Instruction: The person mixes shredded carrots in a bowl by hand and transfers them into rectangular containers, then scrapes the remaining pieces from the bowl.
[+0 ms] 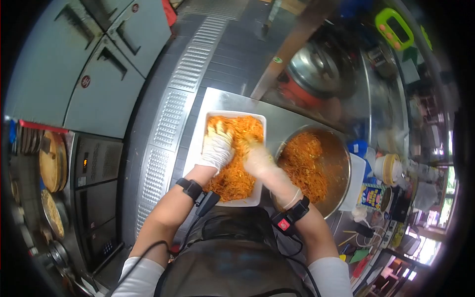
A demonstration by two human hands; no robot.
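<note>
A white rectangular tray (263,129) full of orange shredded food (230,183) lies on the metal counter. My left hand (217,146), in a whitish glove, presses into the shreds at the tray's left side, its fingertips partly among them. Over the tray's right side is my right hand (257,157), also gloved and smeared by motion; whether it holds shreds cannot be made out. Just right of the tray, a large round metal bowl (339,171) holds more of the orange shreds.
Beyond the counter (217,99) stands a red pot with a shiny lid (311,62). Jars and packets, including a dark printed packet (372,196), crowd the right. Grey cabinets (106,89) and a floor drain grate (170,116) lie to the left.
</note>
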